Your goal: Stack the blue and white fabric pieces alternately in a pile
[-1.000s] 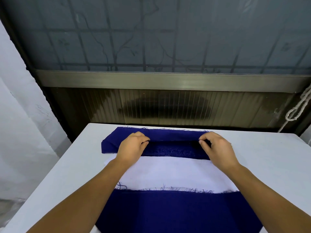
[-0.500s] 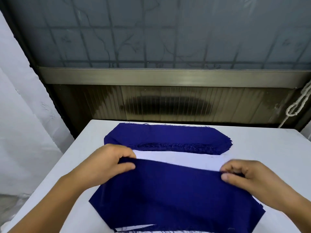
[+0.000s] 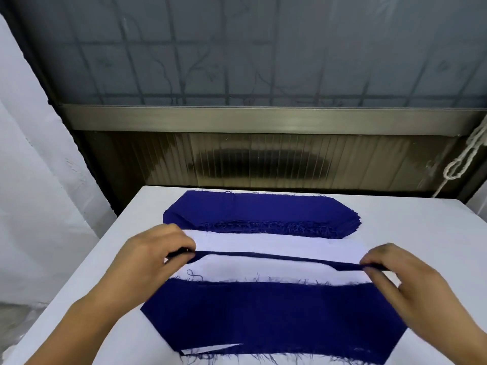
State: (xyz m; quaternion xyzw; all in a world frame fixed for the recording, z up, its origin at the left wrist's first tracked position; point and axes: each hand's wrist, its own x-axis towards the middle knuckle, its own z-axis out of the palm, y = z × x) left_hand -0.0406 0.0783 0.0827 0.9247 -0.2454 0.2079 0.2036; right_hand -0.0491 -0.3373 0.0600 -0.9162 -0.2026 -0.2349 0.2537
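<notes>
- we see a white table [image 3: 411, 233] that fills the lower half of the view, its far edge close to a wall.
- behind it there is a dark ribbed panel [image 3: 263, 159], above that a metal ledge [image 3: 263, 118], and above this a grey window [image 3: 263, 48] with bars.
- a white curtain [image 3: 34, 180] hangs at the left, and a white rope [image 3: 466, 156] hangs at the far right.
- a blue stack [image 3: 261, 214] lies at the far side of the table.
- just in front of it lies the white fabric [image 3: 263, 242].
- our left hand [image 3: 155, 256] pinches one end of a blue piece [image 3: 276, 256], and our right hand [image 3: 405, 275] pinches the other end; it is stretched edge-on above the white fabric.
- a blue-topped pile [image 3: 271, 317] lies nearest to us, with a white corner [image 3: 210, 349] showing under it.
</notes>
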